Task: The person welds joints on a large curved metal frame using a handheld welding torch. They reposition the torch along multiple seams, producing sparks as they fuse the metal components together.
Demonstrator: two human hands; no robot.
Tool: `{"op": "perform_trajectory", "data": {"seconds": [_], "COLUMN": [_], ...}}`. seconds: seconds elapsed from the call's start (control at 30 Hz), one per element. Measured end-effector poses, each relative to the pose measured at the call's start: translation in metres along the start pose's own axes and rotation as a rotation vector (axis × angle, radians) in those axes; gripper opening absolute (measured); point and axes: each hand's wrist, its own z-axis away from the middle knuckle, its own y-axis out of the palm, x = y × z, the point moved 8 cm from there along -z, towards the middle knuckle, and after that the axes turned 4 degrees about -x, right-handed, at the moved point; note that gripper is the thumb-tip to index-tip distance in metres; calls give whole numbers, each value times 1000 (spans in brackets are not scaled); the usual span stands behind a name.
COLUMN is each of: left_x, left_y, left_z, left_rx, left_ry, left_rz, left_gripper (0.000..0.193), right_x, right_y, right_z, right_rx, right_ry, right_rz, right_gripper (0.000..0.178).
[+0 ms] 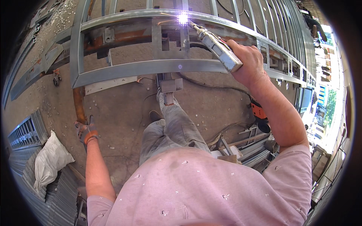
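My bare right hand [247,62] is closed round the pale, scuffed body of a welding gun [218,47]. The gun's nozzle points up and left at a bright spark on the far rail of a grey metal frame [151,66]. Orange streaks fly leftward from that glow. Lower left, my left hand [86,131], in a grey and orange glove, grips the near end of a rusty steel bar [78,103] that runs beneath the frame's corner. Its fingers straddle the bar end, partly hidden. The frame lies level across rusty beams, with upright bars continuing to the right.
Below the frame a dark cable [215,86] snakes over the dirt floor, near an orange and black tool [258,111]. Metal profiles [252,148] are piled at right. At left, a white sack [52,158] lies on corrugated sheets [62,196]. A small clamp-like piece [57,77] hangs near the left beam.
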Motion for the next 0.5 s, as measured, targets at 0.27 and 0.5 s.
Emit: {"op": "perform_trajectory", "data": {"seconds": [0.27,0.5], "left_x": [1,-2], "left_y": [4,-2], "left_z": [-2,1], "left_rx": [-9,-23], "left_ry": [12,-2], "left_rz": [14,-20], "left_gripper": [79,79], "right_x": [-2,-4], "right_y": [-1,1], "right_z": [1,2], "right_rx": [-5,-14], "right_ry": [-1,-5], "right_rz": [14,21], "right_gripper": [24,24]}}
